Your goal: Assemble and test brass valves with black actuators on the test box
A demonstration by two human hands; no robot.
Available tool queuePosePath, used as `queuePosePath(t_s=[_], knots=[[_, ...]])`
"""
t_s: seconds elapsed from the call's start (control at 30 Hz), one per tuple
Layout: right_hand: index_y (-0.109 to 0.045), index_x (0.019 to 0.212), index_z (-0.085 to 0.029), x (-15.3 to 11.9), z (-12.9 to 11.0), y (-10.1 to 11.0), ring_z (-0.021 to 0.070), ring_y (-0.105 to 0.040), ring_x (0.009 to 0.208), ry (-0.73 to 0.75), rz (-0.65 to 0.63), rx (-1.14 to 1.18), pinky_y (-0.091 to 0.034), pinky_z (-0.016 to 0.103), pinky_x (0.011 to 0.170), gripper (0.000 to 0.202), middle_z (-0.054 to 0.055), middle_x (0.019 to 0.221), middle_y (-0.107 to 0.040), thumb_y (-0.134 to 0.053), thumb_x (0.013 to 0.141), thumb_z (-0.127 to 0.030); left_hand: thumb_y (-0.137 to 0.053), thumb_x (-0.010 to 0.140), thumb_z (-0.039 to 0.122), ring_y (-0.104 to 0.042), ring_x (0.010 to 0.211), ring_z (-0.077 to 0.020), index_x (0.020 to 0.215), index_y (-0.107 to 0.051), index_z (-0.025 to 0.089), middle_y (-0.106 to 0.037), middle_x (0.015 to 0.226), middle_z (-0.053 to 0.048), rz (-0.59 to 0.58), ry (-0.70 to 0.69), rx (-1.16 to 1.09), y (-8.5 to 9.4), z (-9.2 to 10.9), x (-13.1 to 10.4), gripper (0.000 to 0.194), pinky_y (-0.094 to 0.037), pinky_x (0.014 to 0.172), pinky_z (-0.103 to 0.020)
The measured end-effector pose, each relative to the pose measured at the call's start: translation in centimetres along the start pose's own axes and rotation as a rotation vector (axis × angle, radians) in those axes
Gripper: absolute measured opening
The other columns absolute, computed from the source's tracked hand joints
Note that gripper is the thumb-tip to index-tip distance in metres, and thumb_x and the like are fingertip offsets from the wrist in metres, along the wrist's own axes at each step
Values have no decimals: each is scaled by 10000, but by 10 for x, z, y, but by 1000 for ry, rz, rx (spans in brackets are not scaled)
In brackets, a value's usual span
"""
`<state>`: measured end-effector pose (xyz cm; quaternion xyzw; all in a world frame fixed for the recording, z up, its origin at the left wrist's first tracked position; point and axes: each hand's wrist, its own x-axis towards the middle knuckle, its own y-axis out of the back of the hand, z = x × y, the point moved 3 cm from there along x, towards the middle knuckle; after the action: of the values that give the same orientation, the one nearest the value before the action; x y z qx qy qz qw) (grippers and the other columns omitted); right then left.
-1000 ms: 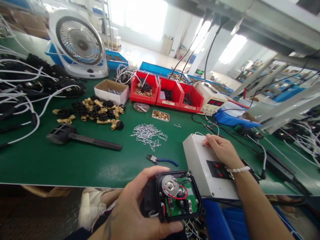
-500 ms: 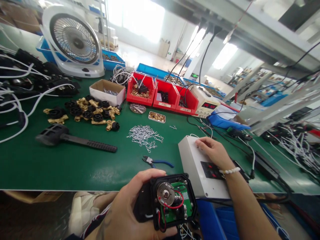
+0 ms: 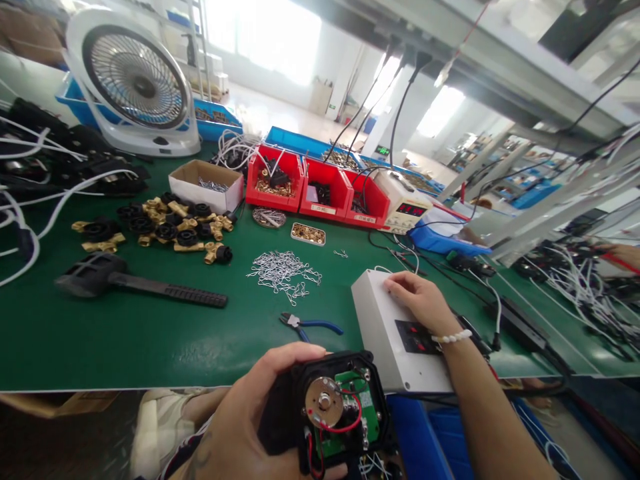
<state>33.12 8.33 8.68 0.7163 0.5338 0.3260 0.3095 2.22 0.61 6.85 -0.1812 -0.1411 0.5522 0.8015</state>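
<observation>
in the head view, compared with the earlier frames, the bench things have slid left across the picture, and the black housing (image 3: 367,400) appears a little lower. the right hand (image 3: 423,300) remains at the grey box (image 3: 385,340). part of another person's hand (image 3: 623,256) now shows at the far right edge, by tangled white cables (image 3: 580,283).

the left hand (image 3: 240,420) reaches in from the bottom, its grip closed around the open housing, thumb and fingers spread along opposite sides. the open side faces the camera, showing a round metal part (image 3: 324,401), a green circuit board (image 3: 371,420) and a looped red wire (image 3: 353,425). the right hand, wearing a white bead bracelet (image 3: 453,337), bends over the box's top, fingertips together near its far end; whether that grip pinches anything, i cannot tell.

the housing is held at the near edge of the green bench (image 3: 150,347), just beside the box. blue-handled pliers (image 3: 300,323) lie just beyond it, then a pile of silver clips (image 3: 283,273). bench surface shows between the pliers and the black mallet (image 3: 145,283) at left, and between clips and box.
</observation>
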Motion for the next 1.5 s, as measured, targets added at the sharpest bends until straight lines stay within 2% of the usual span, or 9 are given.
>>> queuePosePath(t_s=[0.3,0.4,0.47,0.53,0.63,0.7,0.83,1.13,1.5], knots=[[-667,775,-203,-1,-3,2,202,-607,690,12,-2,1,-469,321,655,318,31,742,-698,-603,746,-513,-930,512,176,-737,809,-215,1026,-727,342,-781,958,18,26,45,0,-1,3,-4,577,-584,770,-258],[-670,768,-201,-1,-4,2,201,-602,690,9,2,-6,-470,324,657,310,33,739,-699,-605,744,-503,-947,472,231,-724,835,-229,1023,-741,314,-777,987,-2,105,30,165,1,8,-6,594,-570,810,-267],[-671,765,-199,-1,-4,2,203,-598,685,1,5,-13,-469,325,646,316,37,731,-696,-603,739,-506,-950,473,263,-720,832,-229,1057,-731,297,-777,974,-10,167,78,194,2,10,-5,624,-569,810,-269],[-672,764,-198,-1,-4,1,205,-596,682,-9,7,-19,-467,324,634,320,40,728,-695,-603,732,-509,-931,543,328,-722,868,-237,1113,-706,266,-775,982,-28,178,179,76,2,8,-1,616,-574,801,-271],[-671,763,-204,-1,-5,1,204,-597,683,-19,8,-25,-469,322,634,315,37,730,-693,-612,723,-510,-815,727,459,-705,994,-279,1173,-674,182,-755,1074,-100,100,294,-147,2,3,9,544,-576,823,-308],[-670,763,-209,-1,-6,1,204,-600,683,-24,9,-27,-471,321,635,310,34,729,-691,-615,721,-511,-735,806,497,-695,1021,-306,1205,-655,139,-733,1123,-148,71,334,-217,4,-2,14,542,-583,804,-341],[-673,760,-214,-1,-7,1,206,-603,680,-27,7,-33,-477,325,636,299,32,725,-688,-623,717,-506,-720,816,514,-708,980,-325,1217,-644,112,-732,1098,-182,55,356,-292,6,-9,17,572,-590,781,-375],[-675,755,-217,-1,-7,3,213,-611,675,-15,5,-48,-482,331,618,331,40,724,-692,-641,728,-545,-741,794,519,-725,938,-314,1175,-663,129,-751,1042,-159,65,340,-320,6,-9,15,550,-588,797,-388],[-674,761,-210,-1,-9,2,210,-601,674,-31,5,-56,-481,333,624,341,44,730,-688,-624,716,-544,-731,811,507,-728,890,-281,1187,-638,124,-739,1041,-155,46,341,-308,6,-10,15,545,-581,662,-291]])
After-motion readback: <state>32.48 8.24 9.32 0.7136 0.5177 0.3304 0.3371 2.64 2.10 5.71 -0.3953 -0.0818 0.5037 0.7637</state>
